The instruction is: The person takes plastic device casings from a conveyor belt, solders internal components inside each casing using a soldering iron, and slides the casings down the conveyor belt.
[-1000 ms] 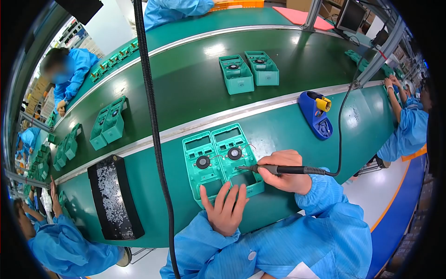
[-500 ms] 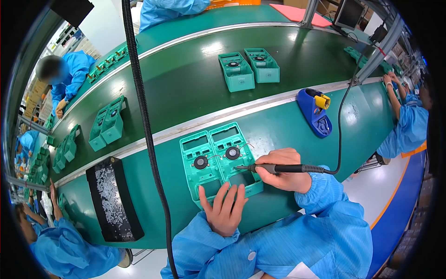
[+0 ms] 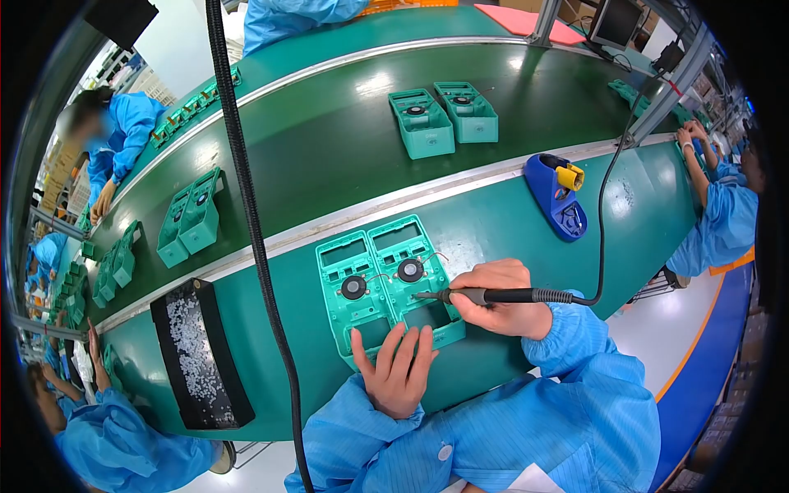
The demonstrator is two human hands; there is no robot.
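Two green plastic housings lie side by side on the bench, a left housing (image 3: 332, 283) and a right housing (image 3: 398, 302). Each carries a round black part with thin wires, one on the left (image 3: 353, 287) and one on the right (image 3: 410, 270). My left hand (image 3: 396, 378) rests across their near ends, fingers spread and palm down. Gripped like a pen, a soldering iron (image 3: 514, 297) is in my right hand (image 3: 522, 320). Its tip points left at the right housing, below the black part; whether it touches cannot be made out.
A blue soldering iron stand (image 3: 542, 197) with a yellow part is at the right. A black tray (image 3: 233, 361) of small clear pieces lies left. More green housings (image 3: 431, 145) sit on the dark green belt (image 3: 329, 140). A black braided cable (image 3: 255, 222) hangs in front. Other people work around.
My hands and the soldering iron hold nearly the same place. The pair of housings on the far belt has shifted slightly right. A person at the upper left has moved their head and hand.
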